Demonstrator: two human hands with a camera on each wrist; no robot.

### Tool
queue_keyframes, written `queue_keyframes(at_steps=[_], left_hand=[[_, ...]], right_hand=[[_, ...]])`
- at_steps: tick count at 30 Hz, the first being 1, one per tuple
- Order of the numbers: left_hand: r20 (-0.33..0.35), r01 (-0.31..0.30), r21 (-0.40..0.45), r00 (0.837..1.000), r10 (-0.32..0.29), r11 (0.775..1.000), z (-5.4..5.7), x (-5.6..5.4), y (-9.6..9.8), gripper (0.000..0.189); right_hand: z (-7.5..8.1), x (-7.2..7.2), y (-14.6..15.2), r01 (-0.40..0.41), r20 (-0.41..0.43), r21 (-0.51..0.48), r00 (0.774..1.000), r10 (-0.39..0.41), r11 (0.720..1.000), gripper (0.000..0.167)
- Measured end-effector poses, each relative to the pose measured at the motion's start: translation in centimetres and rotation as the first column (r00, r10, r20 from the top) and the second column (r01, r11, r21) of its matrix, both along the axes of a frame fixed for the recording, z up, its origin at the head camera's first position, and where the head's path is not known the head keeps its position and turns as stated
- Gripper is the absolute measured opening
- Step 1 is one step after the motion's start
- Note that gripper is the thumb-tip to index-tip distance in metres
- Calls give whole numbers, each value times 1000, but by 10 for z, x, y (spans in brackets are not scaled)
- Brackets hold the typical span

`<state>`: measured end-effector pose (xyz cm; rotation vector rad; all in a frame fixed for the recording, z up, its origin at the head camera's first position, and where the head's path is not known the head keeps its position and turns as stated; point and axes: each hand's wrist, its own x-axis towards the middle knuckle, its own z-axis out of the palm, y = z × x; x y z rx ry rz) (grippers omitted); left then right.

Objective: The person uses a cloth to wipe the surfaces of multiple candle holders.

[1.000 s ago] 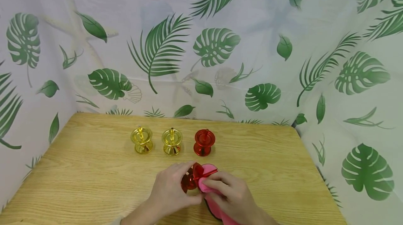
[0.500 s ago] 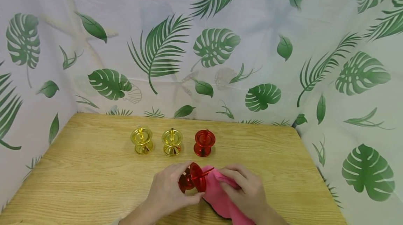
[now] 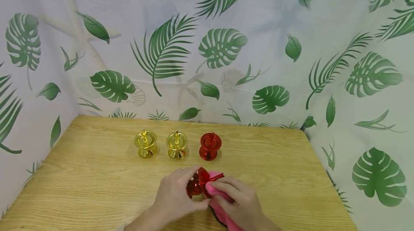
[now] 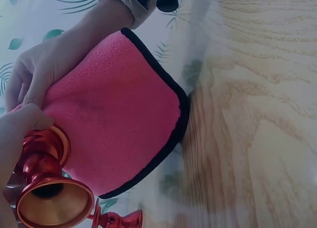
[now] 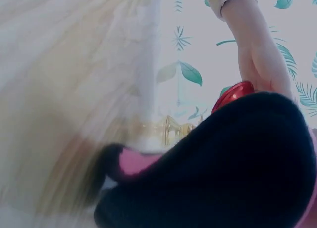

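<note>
My left hand (image 3: 176, 192) grips a red metallic candle holder (image 3: 194, 185), tipped on its side with its dish and spike facing right. In the left wrist view the hollow underside of that candle holder (image 4: 54, 204) shows. My right hand (image 3: 238, 199) pinches a pink cloth (image 3: 223, 212) with a dark edge and presses a fold of it into the dish beside the spike. The rest of the cloth (image 4: 124, 109) hangs down below the hands. Its dark side (image 5: 213, 173) covers much of the right wrist view, hiding the right fingers there.
Two gold candle holders (image 3: 145, 144) (image 3: 176, 145) and another red candle holder (image 3: 210, 146) stand upright in a row toward the back of the wooden table (image 3: 97, 177). A leaf-patterned sheet (image 3: 275, 62) hangs behind and at both sides.
The cloth was in the dish, moved right to the spike's tip half a second ago, and is back in the dish now. The left hand turned the candle holder slightly.
</note>
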<state>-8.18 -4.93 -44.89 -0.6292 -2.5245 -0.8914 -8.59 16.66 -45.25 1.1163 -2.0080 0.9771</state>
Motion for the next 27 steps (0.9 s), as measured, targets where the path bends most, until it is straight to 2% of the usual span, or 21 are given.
queue_keyframes(at_steps=[2,5,9,11,13,16,20,23,27], left_hand=[[-27,-1,-28,1000,0,1000,0,1,1,72],[-108,-5,-81,994,-4,997,-3,1,2,74],[-210,-10,-117,978,-15,993,-7,0,3,75],[-231,-12,-116,973,-15,993,-8,0,3,75],[-231,-7,-105,973,-18,994,-9,0,4,73],[-180,-1,-88,983,-15,996,-8,2,3,72],[-23,7,-23,1000,-8,1000,-3,4,2,71],[92,1,40,996,-5,999,0,5,2,68],[235,-5,147,972,-30,989,1,6,0,62]], right_hand=[[1,3,-2,6,53,5,999,-6,1000,19],[4,6,-6,15,145,-10,989,-13,1000,15],[9,8,-9,2,262,-74,965,17,997,29],[11,9,-9,-6,272,-87,962,30,996,30],[12,9,-8,-7,224,-57,974,20,998,20],[10,7,-6,-26,98,-2,995,27,1000,16],[5,2,-2,-76,-20,22,997,76,997,22],[1,0,1,-103,-25,4,994,103,995,21],[0,1,7,-121,59,-59,990,124,991,20]])
